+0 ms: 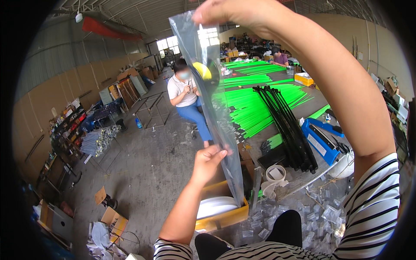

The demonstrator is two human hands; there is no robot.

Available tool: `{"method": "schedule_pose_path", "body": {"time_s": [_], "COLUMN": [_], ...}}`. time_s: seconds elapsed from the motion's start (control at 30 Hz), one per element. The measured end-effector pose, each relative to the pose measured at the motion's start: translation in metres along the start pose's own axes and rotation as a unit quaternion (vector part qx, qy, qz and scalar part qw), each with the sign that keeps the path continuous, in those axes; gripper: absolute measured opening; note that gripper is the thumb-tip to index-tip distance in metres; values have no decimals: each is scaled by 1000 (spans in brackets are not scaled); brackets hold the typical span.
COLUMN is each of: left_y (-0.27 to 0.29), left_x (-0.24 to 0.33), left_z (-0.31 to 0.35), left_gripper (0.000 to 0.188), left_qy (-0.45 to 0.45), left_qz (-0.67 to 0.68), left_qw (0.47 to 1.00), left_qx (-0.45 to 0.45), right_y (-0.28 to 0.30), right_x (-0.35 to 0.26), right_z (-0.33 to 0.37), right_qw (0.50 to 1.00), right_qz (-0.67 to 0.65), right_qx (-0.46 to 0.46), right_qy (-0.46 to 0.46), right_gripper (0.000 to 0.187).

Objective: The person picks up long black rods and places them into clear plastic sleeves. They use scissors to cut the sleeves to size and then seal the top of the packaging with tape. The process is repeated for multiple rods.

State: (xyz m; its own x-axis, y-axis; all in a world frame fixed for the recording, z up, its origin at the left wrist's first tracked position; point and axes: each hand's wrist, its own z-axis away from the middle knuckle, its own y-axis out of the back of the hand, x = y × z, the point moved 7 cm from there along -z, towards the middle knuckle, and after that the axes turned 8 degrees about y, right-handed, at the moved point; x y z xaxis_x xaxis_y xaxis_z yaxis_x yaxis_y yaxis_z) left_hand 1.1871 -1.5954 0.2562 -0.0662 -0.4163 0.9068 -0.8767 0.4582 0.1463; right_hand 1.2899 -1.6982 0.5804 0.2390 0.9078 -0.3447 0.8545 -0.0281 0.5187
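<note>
Head view: a long clear plastic bag [218,112] is held stretched on a slant between two bare hands, in front of a counter [320,99]. Its upper end is gripped near the corner by the right hand [212,12], raised to the top of the view with thumb and fingers drawn together. Its lower part is pinched at the side by the left hand [208,161], with the thumb laid over the film. A yellow rounded patch [202,70] is seen at the upper part of the bag (whether it lies within or behind the film cannot be told). Below, the bag's lower end is seen over a yellow crate [222,222], in which white rounded pieces [216,206] are stacked; contact between bag and crate cannot be made out. On the counter, to the right of the bag, bright green rods [251,108] are spread in a broad layer, a bundle of long black pieces [289,130] is laid near them, and a blue device [321,141] is placed just beside the bundle. Beyond the bag, a co-worker [187,93] is shown seated.
</note>
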Motion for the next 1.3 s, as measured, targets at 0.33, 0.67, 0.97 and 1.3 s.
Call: {"method": "schedule_pose_path", "body": {"time_s": [0.33,0.67,0.97,1.3], "left_y": [31,35,53,6], "left_x": [46,89,134,-61], "left_z": [-5,19,47,118], "left_gripper": [14,17,24,25], "left_qy": [-32,-71,-135,126], "left_qz": [-58,-109,-80,-331], "left_qw": [997,978,959,902], "left_qx": [46,165,237,246], "right_y": [-124,-215,-221,-229], "right_x": [158,206,185,129], "right_z": [166,214,175,122], "right_qw": [944,895,926,943], "right_qz": [-127,-315,-235,-233], "right_qx": [-118,-134,-213,-215], "right_qy": [-280,-285,-205,-101], "right_gripper": [79,44,27,31]}}
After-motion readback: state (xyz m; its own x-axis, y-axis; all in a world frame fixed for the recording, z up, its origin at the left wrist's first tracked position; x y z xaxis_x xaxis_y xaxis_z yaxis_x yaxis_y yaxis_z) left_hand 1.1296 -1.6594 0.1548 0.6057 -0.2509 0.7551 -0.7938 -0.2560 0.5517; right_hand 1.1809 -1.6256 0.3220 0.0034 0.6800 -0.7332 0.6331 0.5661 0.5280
